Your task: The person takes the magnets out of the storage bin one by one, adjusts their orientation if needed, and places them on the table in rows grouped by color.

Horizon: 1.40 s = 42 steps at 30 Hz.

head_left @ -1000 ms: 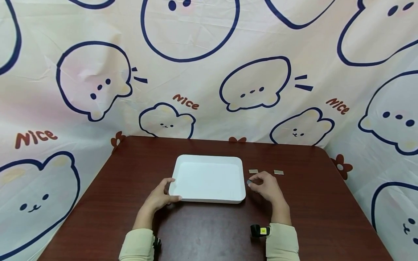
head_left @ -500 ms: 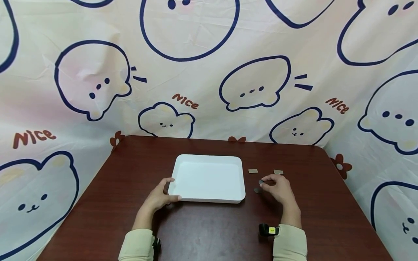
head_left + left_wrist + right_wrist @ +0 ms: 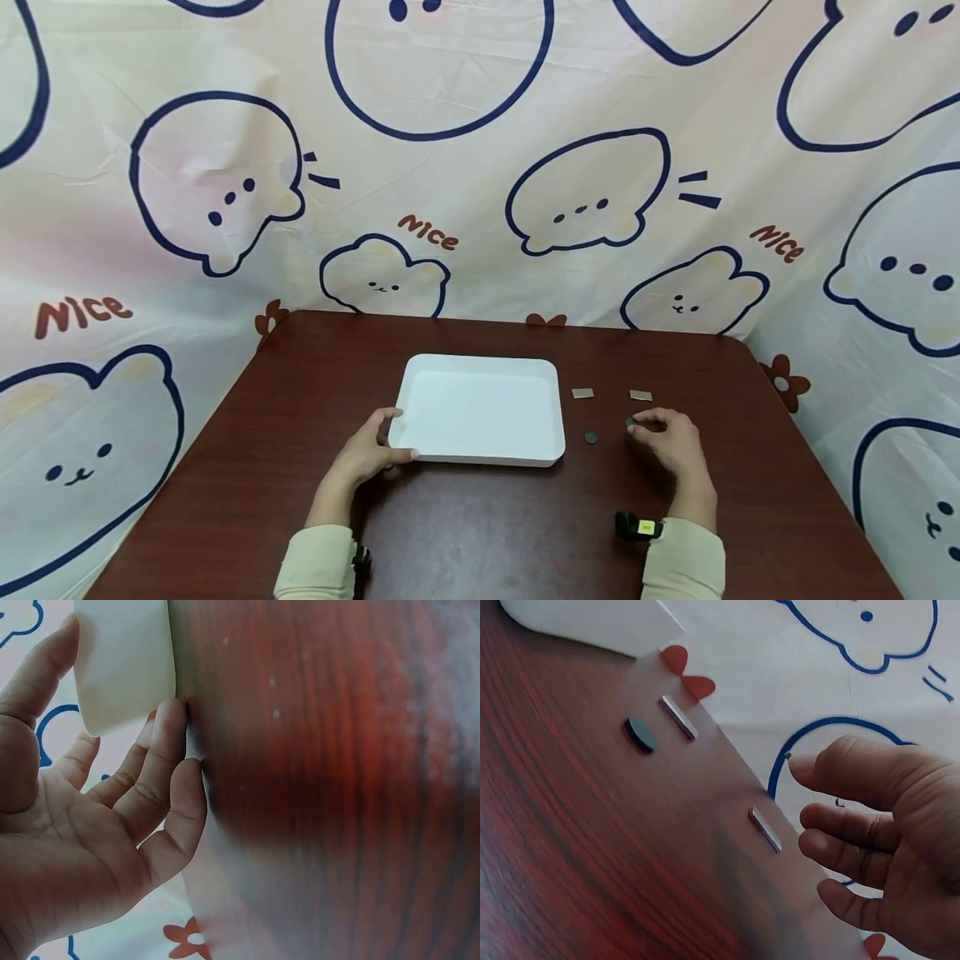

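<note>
A shallow white tray (image 3: 480,408) stands mid-table. My left hand (image 3: 367,454) grips its near left corner, thumb along the front edge and fingers at the left side. In the left wrist view the tray corner (image 3: 124,667) sits between thumb and fingers. To the right of the tray, my right hand (image 3: 671,446) pinches a small dark disc (image 3: 630,422) between thumb and forefinger, close over the table. Only a sliver shows at the thumb tip in the right wrist view. A second dark disc (image 3: 591,437) lies flat between tray and right hand.
Two small, flat metallic-looking rectangles, one (image 3: 582,393) near the tray's right side and another (image 3: 641,395) further right, lie behind the discs. The dark wooden table (image 3: 480,533) ends at a printed cloth backdrop (image 3: 480,183).
My right hand has moved rightward from the tray's edge, one dark disc pinched in its fingers. The other disc now lies uncovered on the table. The left hand stays at the tray corner.
</note>
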{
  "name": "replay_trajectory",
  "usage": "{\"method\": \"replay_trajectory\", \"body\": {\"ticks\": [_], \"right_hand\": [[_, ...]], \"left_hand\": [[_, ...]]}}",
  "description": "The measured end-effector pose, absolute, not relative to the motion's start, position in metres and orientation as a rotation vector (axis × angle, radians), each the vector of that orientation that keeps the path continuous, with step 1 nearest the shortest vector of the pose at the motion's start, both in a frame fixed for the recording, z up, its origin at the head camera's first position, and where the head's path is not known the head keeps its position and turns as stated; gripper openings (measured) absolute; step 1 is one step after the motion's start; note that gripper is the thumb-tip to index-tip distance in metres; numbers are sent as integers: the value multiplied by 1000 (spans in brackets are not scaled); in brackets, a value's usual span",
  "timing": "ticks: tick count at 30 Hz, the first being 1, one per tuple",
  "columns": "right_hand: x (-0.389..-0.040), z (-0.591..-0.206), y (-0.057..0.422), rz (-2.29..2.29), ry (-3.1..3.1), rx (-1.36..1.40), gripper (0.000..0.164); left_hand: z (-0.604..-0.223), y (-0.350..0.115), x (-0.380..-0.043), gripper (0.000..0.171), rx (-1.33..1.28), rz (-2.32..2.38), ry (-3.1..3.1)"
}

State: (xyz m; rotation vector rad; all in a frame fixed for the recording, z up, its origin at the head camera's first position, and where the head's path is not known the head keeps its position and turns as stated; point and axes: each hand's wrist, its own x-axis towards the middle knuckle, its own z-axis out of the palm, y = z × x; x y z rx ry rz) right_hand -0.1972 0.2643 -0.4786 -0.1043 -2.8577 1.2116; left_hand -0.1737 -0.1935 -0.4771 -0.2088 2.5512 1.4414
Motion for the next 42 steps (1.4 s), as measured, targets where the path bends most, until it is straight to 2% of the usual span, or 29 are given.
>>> {"method": "replay_trajectory", "body": {"ticks": [12,26,42], "right_hand": [[-188,-489,283,1282,-2883,-311,34],[-197,-501,289,1283,-2896,-385,37],[-197,-501,283,1206,-2917,-432,27]], "left_hand": [[-476,-193,-175,75,-202,1439,2542],[-475,-195,-174,75,-205,1446,2540],[-475,-196,-175,75,-185,1422,2546]]}}
